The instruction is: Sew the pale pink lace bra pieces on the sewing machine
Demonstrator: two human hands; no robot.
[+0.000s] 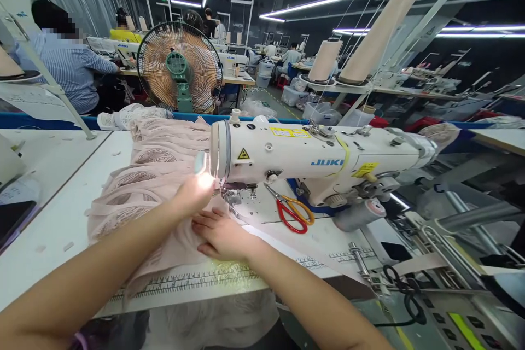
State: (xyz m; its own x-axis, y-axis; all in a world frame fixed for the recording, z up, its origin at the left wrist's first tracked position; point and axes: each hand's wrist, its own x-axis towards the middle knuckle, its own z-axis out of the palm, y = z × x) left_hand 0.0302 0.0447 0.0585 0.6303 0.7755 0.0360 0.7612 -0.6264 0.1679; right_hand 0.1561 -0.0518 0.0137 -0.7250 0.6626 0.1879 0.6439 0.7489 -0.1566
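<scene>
A white JUKI sewing machine (311, 158) stands on the table with its needle end at the left. Pale pink fabric (151, 175) lies in a heap under and behind the needle. My left hand (196, 192) reaches up to the needle area, washed out by the machine's lamp, so its fingers are hard to read. My right hand (221, 234) lies flat on the pink fabric just in front of the needle, fingers stretched out toward the left. A printed ruler strip (192, 280) runs along the table's front edge.
Red and yellow scissors (293, 211) lie under the machine arm. Two large thread cones (379, 33) stand behind the machine. A standing fan (179, 67) is beyond the table. A person in a striped shirt (69, 65) sits at the back left. A dark phone (14, 216) lies at the left.
</scene>
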